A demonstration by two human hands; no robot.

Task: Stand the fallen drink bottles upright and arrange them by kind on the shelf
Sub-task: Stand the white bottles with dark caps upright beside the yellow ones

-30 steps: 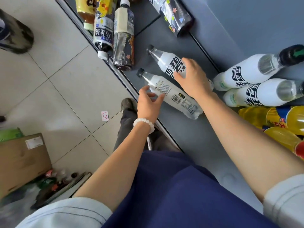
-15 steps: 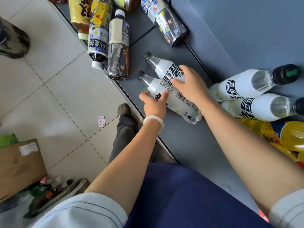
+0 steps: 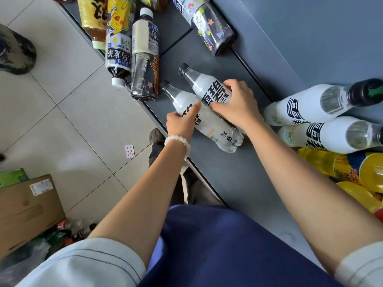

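Observation:
Two clear soda bottles with white labels and black caps lie side by side on the dark grey shelf (image 3: 234,175). My left hand (image 3: 182,123) grips the nearer bottle (image 3: 215,131) round its middle. My right hand (image 3: 236,104) curls over the farther bottle (image 3: 205,88), covering its lower half. Two more white-label bottles (image 3: 306,108) (image 3: 323,135) of the same kind stand to the right by the back wall. Yellow bottles (image 3: 352,168) stand in front of them.
Several fallen tea bottles (image 3: 119,48) (image 3: 145,56) lie at the shelf's front edge on the far left, one dark bottle (image 3: 207,23) farther back. Below are a tiled floor, a playing card (image 3: 129,151) and a cardboard box (image 3: 24,208).
Both hands have closed onto the two lying bottles. The nearer bottle has rolled so its label text now faces up, and the two bottles lie closer together.

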